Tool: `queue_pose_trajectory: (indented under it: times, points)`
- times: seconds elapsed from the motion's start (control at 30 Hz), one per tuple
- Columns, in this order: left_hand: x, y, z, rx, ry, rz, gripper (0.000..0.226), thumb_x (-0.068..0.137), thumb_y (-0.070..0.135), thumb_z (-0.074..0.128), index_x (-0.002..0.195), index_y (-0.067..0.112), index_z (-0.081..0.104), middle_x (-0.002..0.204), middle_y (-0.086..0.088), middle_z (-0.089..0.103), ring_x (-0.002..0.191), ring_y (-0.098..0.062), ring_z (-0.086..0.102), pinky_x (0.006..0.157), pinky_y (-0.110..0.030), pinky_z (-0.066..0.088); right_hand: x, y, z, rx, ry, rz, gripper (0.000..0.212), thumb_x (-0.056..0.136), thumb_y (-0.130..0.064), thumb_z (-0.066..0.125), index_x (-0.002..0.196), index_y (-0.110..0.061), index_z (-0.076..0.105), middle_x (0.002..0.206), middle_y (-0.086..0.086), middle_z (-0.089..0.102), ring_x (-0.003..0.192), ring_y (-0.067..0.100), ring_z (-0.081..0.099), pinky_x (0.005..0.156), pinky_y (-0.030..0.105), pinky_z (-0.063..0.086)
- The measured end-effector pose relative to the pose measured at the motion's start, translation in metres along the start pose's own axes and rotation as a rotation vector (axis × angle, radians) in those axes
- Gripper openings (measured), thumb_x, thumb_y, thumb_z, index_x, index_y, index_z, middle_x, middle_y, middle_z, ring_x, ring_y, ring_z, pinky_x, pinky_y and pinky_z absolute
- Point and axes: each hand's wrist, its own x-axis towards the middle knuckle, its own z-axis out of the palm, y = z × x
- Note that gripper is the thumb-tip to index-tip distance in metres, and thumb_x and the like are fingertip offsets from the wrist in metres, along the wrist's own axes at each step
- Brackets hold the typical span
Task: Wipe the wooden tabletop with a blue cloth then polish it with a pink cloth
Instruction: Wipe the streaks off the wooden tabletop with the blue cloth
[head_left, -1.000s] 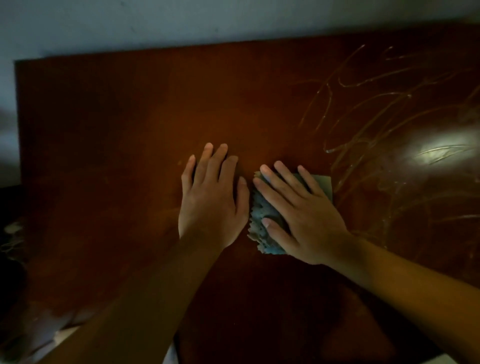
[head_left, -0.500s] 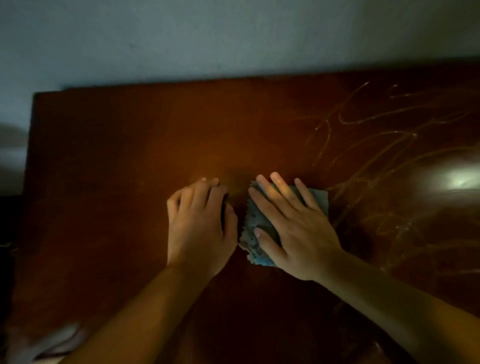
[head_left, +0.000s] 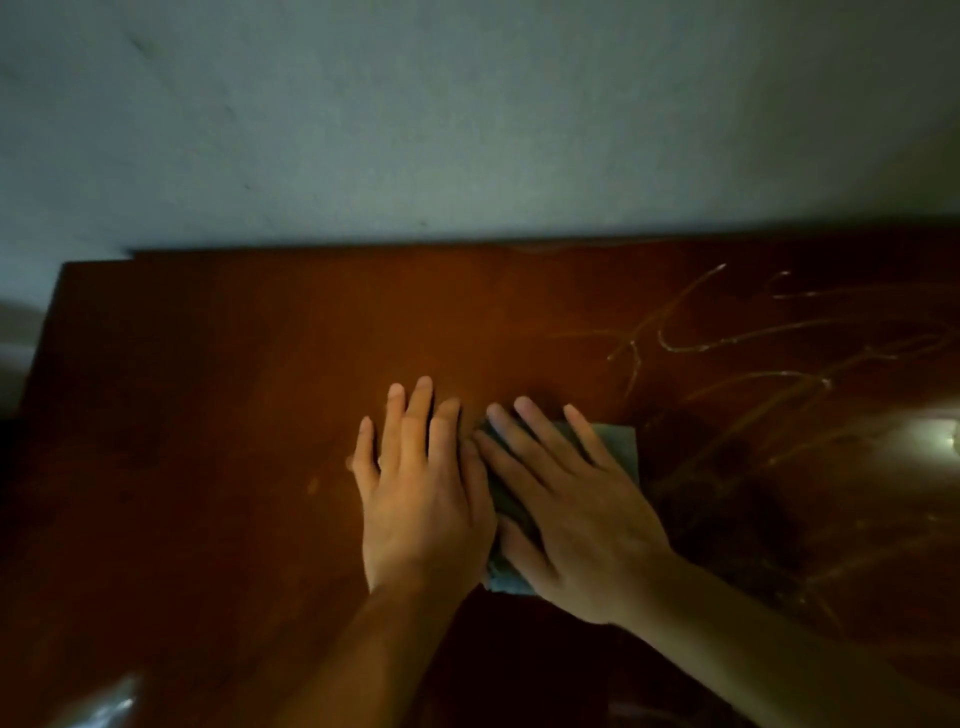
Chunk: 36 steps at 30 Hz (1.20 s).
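A folded blue cloth (head_left: 618, 447) lies on the dark reddish wooden tabletop (head_left: 218, 426), mostly covered. My right hand (head_left: 576, 514) presses flat on the cloth with straight, spread fingers. My left hand (head_left: 421, 493) lies flat on the bare wood just left of the cloth, fingers straight, its thumb side touching the right hand. A small corner of the cloth shows below the hands. No pink cloth is in view.
Pale streaks and smears (head_left: 753, 364) cross the right part of the tabletop, with a bright glare spot (head_left: 935, 436) at the far right. A grey wall (head_left: 467, 130) runs behind the table's far edge. The table's left edge is at the frame's left.
My left hand's fingers, curled half a second ago, are straight and flat again. The view has tilted up, showing more wall. Both hands stay together at the cloth.
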Motion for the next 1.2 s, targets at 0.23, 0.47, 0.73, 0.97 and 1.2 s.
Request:
queue_pose_trajectory:
  times: [0.23,0.47,0.73,0.97,1.2]
  points:
    - [0.000,0.004,0.003,0.059,0.039,0.003,0.044,0.099,0.035,0.029,0.134,0.018,0.049,0.152,-0.007,0.046,0.148,-0.025,0.029,0.120,-0.049,0.022,0.121,0.077,-0.035,-0.034,0.057,0.153,0.065,0.104,-0.048,0.019,0.163,-0.023,0.015,0.171,-0.001,0.008,0.158,0.017,-0.002,0.128,0.045,0.000]
    - [0.000,0.003,0.003,0.041,0.077,0.042,0.042,0.097,0.029,0.036,0.134,0.013,0.049,0.148,-0.011,0.049,0.146,-0.029,0.033,0.118,-0.047,0.022,0.137,0.053,-0.026,-0.058,0.152,-0.008,0.061,0.105,-0.044,0.026,0.160,-0.017,0.028,0.168,0.004,0.022,0.157,0.022,0.012,0.128,0.048,0.008]
    - [0.001,0.005,0.003,0.110,0.035,0.023,0.045,0.098,0.033,0.034,0.135,0.013,0.050,0.149,-0.011,0.047,0.146,-0.029,0.033,0.119,-0.049,0.024,0.120,0.117,-0.039,-0.064,0.063,0.178,0.068,0.102,-0.053,0.010,0.163,-0.022,0.016,0.171,0.000,0.013,0.158,0.018,0.004,0.127,0.043,-0.002]
    - [0.001,0.005,0.002,0.084,0.047,0.041,0.044,0.097,0.033,0.036,0.135,0.012,0.049,0.149,-0.012,0.047,0.146,-0.030,0.032,0.118,-0.048,0.021,0.141,0.051,-0.027,-0.020,0.221,0.116,0.063,0.104,-0.044,0.026,0.158,-0.013,0.035,0.165,0.008,0.030,0.155,0.025,0.022,0.126,0.051,0.015]
    - [0.000,0.007,-0.001,0.045,-0.002,0.004,0.045,0.100,0.034,0.038,0.138,0.013,0.046,0.154,-0.010,0.041,0.151,-0.025,0.021,0.122,-0.048,0.015,0.095,0.128,-0.041,-0.029,0.119,0.203,0.064,0.105,-0.049,0.020,0.162,-0.020,0.021,0.170,0.002,0.016,0.158,0.019,0.006,0.128,0.045,0.004]
